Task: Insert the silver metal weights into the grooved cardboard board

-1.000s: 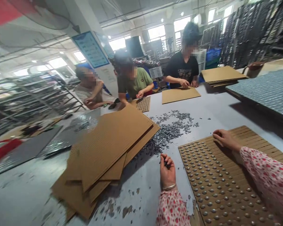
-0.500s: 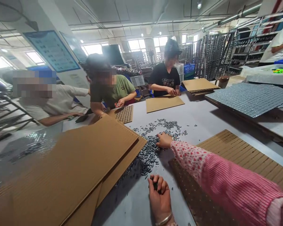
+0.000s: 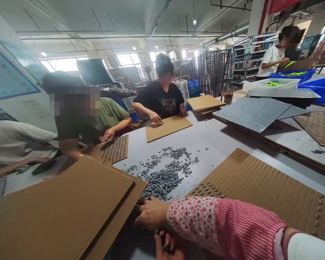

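Observation:
Small dark grey, spindle-shaped metal pieces point(image 3: 162, 181) lie heaped and scattered on the white table. My right hand point(image 3: 152, 213) reaches in from the right in a pink sleeve, palm down, at the pile's near edge beside the cardboard sheets. Its fingers are bent and somewhat apart; the tips are in shadow. Just below it, partly cut off by the bottom edge, my left hand point(image 3: 170, 247) is turned palm up. Its fingers curl around several of the dark metal pieces. The right forearm covers part of a slotted cardboard board point(image 3: 249, 180), which carries rows of rounded pieces along two edges.
Stacked cardboard sheets point(image 3: 62, 206) stand at the left, jutting over the pile's edge. Across the table, a person in black point(image 3: 162, 97) touches a cardboard sheet point(image 3: 169, 128); one in green point(image 3: 108, 115) holds small coloured items. Silvery filled boards point(image 3: 251, 113) lie at right.
My right hand has moved from the pile's middle toward me and left, to its near edge. My left hand sits lower, close beneath it. The view has swung right, showing more of the slotted board.

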A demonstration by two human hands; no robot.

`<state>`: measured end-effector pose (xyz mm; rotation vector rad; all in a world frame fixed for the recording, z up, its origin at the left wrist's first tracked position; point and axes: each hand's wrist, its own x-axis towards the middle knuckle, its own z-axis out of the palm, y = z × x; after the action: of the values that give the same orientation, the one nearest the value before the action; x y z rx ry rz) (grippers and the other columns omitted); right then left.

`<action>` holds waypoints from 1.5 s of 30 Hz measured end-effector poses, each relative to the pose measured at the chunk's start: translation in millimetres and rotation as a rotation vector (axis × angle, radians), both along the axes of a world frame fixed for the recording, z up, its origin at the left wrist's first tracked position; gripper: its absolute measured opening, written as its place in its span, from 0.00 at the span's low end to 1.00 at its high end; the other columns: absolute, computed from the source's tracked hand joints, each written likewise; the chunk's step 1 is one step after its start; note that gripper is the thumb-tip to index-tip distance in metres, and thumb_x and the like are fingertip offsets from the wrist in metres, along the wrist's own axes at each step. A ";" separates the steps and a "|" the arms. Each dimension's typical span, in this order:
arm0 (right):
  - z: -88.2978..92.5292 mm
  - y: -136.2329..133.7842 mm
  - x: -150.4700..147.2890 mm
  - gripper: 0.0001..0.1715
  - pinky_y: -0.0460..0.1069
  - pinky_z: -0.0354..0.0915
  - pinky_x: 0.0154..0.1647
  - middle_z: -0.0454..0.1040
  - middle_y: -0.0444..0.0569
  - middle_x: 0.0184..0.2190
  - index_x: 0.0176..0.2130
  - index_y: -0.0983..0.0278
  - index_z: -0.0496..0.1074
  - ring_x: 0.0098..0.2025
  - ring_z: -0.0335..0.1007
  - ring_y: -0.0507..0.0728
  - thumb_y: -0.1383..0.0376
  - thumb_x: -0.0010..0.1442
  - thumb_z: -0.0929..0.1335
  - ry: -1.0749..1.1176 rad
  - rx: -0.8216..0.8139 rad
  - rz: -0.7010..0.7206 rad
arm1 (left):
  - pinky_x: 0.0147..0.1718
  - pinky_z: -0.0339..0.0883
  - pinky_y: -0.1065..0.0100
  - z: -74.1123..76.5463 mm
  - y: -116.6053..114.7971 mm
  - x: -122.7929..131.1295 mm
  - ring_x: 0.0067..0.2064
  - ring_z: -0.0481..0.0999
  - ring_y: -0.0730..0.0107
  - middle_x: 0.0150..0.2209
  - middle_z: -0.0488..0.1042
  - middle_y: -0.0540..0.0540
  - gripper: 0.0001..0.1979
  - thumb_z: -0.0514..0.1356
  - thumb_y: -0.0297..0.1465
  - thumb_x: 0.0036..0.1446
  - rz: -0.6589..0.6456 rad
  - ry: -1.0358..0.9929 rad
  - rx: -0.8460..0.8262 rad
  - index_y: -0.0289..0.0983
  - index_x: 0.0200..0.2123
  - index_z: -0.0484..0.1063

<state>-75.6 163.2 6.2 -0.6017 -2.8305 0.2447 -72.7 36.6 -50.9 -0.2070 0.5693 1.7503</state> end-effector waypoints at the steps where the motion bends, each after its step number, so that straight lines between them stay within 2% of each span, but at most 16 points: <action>1: 2.6 -1.9 8.6 0.11 0.46 0.60 0.33 0.74 0.40 0.37 0.39 0.52 0.71 0.42 0.65 0.55 0.56 0.59 0.62 0.032 -0.001 -0.026 | 0.16 0.57 0.80 3.2 0.2 1.4 0.18 0.59 0.83 0.23 0.66 0.56 0.04 0.61 0.33 0.52 0.005 -0.012 0.018 0.41 0.32 0.69; 4: 12.8 -4.5 43.3 0.13 0.44 0.59 0.32 0.74 0.44 0.34 0.41 0.60 0.72 0.36 0.66 0.52 0.58 0.60 0.62 0.109 -0.184 -0.002 | 0.13 0.53 0.81 14.3 0.9 8.4 0.18 0.59 0.84 0.22 0.66 0.56 0.02 0.61 0.30 0.52 0.033 -0.002 0.080 0.39 0.30 0.69; 7: 22.1 -10.4 79.4 0.11 0.39 0.60 0.32 0.74 0.42 0.31 0.40 0.66 0.72 0.31 0.67 0.46 0.64 0.60 0.64 0.220 -0.456 0.130 | 0.11 0.48 0.79 21.9 2.7 16.2 0.15 0.55 0.84 0.18 0.60 0.58 0.06 0.62 0.32 0.50 0.007 0.068 0.030 0.37 0.27 0.68; 10: 25.2 -20.6 103.3 0.11 0.40 0.60 0.33 0.73 0.44 0.29 0.39 0.67 0.74 0.30 0.66 0.47 0.64 0.57 0.66 0.300 -0.477 0.162 | 0.11 0.47 0.78 25.3 4.9 23.2 0.14 0.52 0.84 0.15 0.55 0.59 0.10 0.65 0.35 0.47 -0.027 0.131 -0.067 0.37 0.25 0.67; 15: 16.8 -32.6 114.6 0.09 0.41 0.61 0.33 0.72 0.45 0.28 0.34 0.65 0.76 0.32 0.66 0.49 0.62 0.53 0.70 0.405 -0.431 0.030 | 0.10 0.44 0.79 31.3 6.8 35.1 0.13 0.51 0.85 0.15 0.53 0.60 0.13 0.67 0.37 0.44 -0.062 0.133 -0.065 0.36 0.25 0.68; 19: 10.8 -32.3 123.4 0.06 0.42 0.61 0.34 0.72 0.46 0.28 0.31 0.64 0.75 0.32 0.67 0.50 0.63 0.53 0.69 0.496 -0.408 -0.001 | 0.10 0.43 0.79 38.7 7.8 44.1 0.13 0.50 0.86 0.16 0.55 0.58 0.11 0.61 0.37 0.52 -0.068 0.161 -0.070 0.35 0.27 0.68; 22: 9.1 -15.3 145.5 0.06 0.42 0.61 0.30 0.72 0.45 0.26 0.31 0.65 0.74 0.29 0.66 0.49 0.65 0.54 0.67 0.605 -0.479 -0.118 | 0.10 0.44 0.79 43.8 8.1 44.6 0.14 0.52 0.87 0.22 0.63 0.54 0.10 0.51 0.31 0.61 -0.058 0.122 -0.077 0.34 0.35 0.69; 25: 3.2 18.1 184.8 0.08 0.43 0.60 0.26 0.71 0.44 0.24 0.32 0.66 0.72 0.25 0.65 0.49 0.65 0.55 0.65 0.678 -0.564 -0.371 | 0.11 0.47 0.78 44.0 7.5 38.8 0.15 0.55 0.85 0.24 0.64 0.52 0.13 0.44 0.25 0.63 -0.034 0.061 -0.025 0.34 0.41 0.68; 26: -0.7 30.0 200.2 0.07 0.43 0.61 0.27 0.71 0.44 0.24 0.31 0.66 0.72 0.26 0.65 0.49 0.66 0.54 0.65 0.692 -0.525 -0.485 | 0.10 0.47 0.78 42.6 7.5 36.3 0.14 0.54 0.85 0.23 0.62 0.53 0.14 0.44 0.25 0.64 -0.027 0.035 -0.010 0.35 0.40 0.68; 28: -11.1 50.0 230.1 0.07 0.44 0.61 0.29 0.72 0.45 0.25 0.31 0.66 0.71 0.27 0.65 0.50 0.66 0.53 0.64 0.703 -0.474 -0.581 | 0.09 0.45 0.77 37.4 7.9 31.7 0.13 0.52 0.85 0.21 0.60 0.55 0.14 0.43 0.27 0.64 -0.022 -0.027 0.007 0.35 0.35 0.68; 32: -35.8 63.1 268.4 0.07 0.46 0.60 0.32 0.72 0.45 0.24 0.29 0.66 0.71 0.28 0.65 0.52 0.67 0.52 0.64 0.673 -0.403 -0.635 | 0.08 0.43 0.78 21.7 11.0 24.8 0.12 0.53 0.85 0.19 0.60 0.54 0.17 0.43 0.30 0.64 0.006 -0.108 0.061 0.34 0.29 0.67; 35: -48.4 58.5 274.2 0.06 0.47 0.61 0.35 0.73 0.47 0.28 0.30 0.65 0.71 0.31 0.66 0.53 0.68 0.53 0.64 0.658 -0.365 -0.625 | 0.09 0.47 0.79 8.7 14.4 18.6 0.14 0.57 0.84 0.19 0.61 0.53 0.19 0.42 0.30 0.64 0.018 -0.097 0.110 0.34 0.28 0.68; 39: -53.1 55.0 271.5 0.06 0.47 0.61 0.37 0.73 0.47 0.30 0.31 0.65 0.71 0.33 0.66 0.53 0.68 0.54 0.64 0.647 -0.333 -0.602 | 0.15 0.56 0.80 -8.0 19.4 9.3 0.20 0.65 0.83 0.26 0.69 0.48 0.18 0.41 0.23 0.62 0.042 -0.003 0.074 0.33 0.36 0.71; 42: -52.8 55.3 270.6 0.06 0.46 0.61 0.38 0.73 0.47 0.30 0.31 0.65 0.71 0.34 0.67 0.52 0.69 0.54 0.63 0.637 -0.309 -0.594 | 0.13 0.53 0.81 -21.6 21.5 2.6 0.18 0.62 0.83 0.24 0.68 0.50 0.15 0.46 0.20 0.58 0.016 0.043 0.114 0.34 0.37 0.71; 45: -52.3 54.7 270.3 0.06 0.46 0.61 0.37 0.72 0.47 0.29 0.30 0.65 0.71 0.33 0.66 0.52 0.70 0.53 0.63 0.627 -0.288 -0.596 | 0.10 0.49 0.81 -35.2 22.3 -4.4 0.17 0.60 0.83 0.22 0.66 0.52 0.09 0.52 0.21 0.53 -0.025 0.052 0.185 0.35 0.32 0.72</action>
<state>194.8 217.9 -46.1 -1.1525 -1.9331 0.6027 -77.1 58.9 -86.1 -0.0248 0.4415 1.7762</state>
